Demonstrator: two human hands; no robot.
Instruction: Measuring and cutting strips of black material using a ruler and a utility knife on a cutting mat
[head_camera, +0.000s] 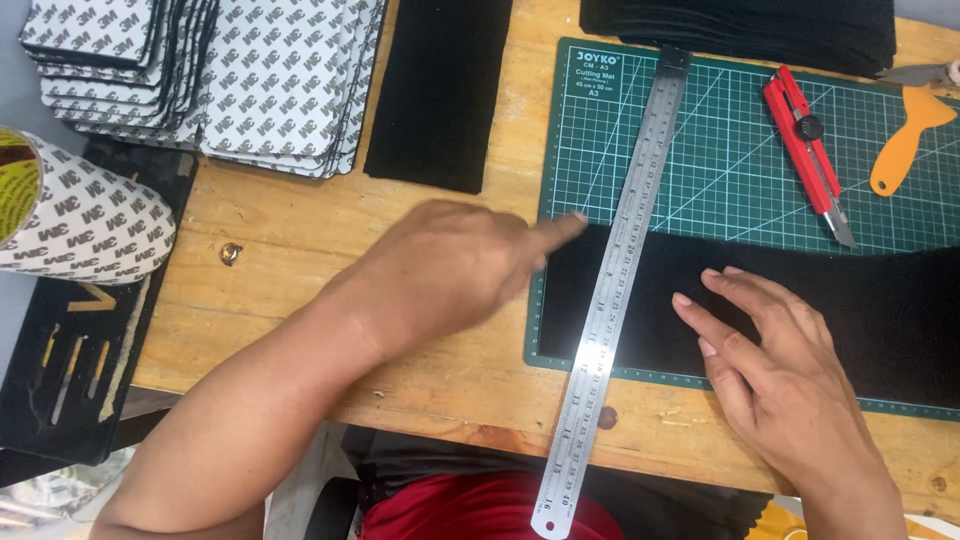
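A black felt sheet (880, 320) lies across the lower part of a green cutting mat (720, 150). A long steel ruler (625, 260) runs diagonally over the mat and the felt, its lower end hanging past the table edge. My left hand (450, 270) rests at the mat's left edge, index finger pointing at the felt's top left corner near the ruler. My right hand (770, 350) lies flat on the felt to the right of the ruler, fingers spread. Neither hand holds anything.
A red utility knife (808, 150) and an orange scraper (905, 140) lie on the mat's right side. More black felt pieces (440, 90) sit at the top. Stacks of adhesive-backed sheets (270, 80) and a tape roll (70, 215) occupy the left. The wooden table (300, 230) shows between them.
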